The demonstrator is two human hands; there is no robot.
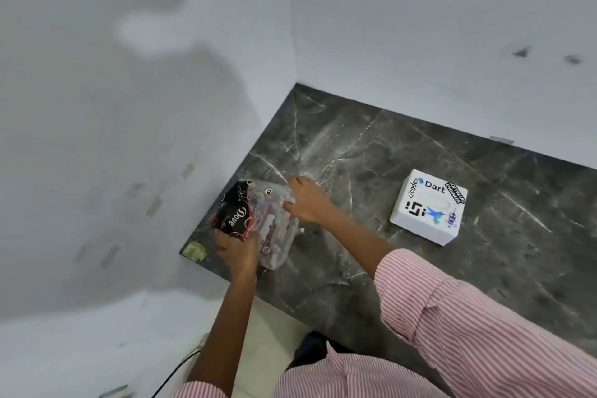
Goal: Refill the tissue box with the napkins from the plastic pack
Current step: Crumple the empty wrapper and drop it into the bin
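Note:
A clear plastic pack [274, 229] of napkins lies near the left end of the dark marble counter [371, 268], with a black and red printed end marked "Dove" turned toward the wall. My left hand [237, 252] grips the pack's near end. My right hand [305, 200] holds its far edge, fingers curled on the plastic. A white square tissue box [428, 207] covered in stickers sits on the counter to the right, apart from both hands, with its oval slot facing up.
White walls meet in a corner behind the counter. The counter's left edge runs just beside the pack, with a yellow-green label [195, 251] at its corner. Below lies a pale floor with a black cable [174, 375].

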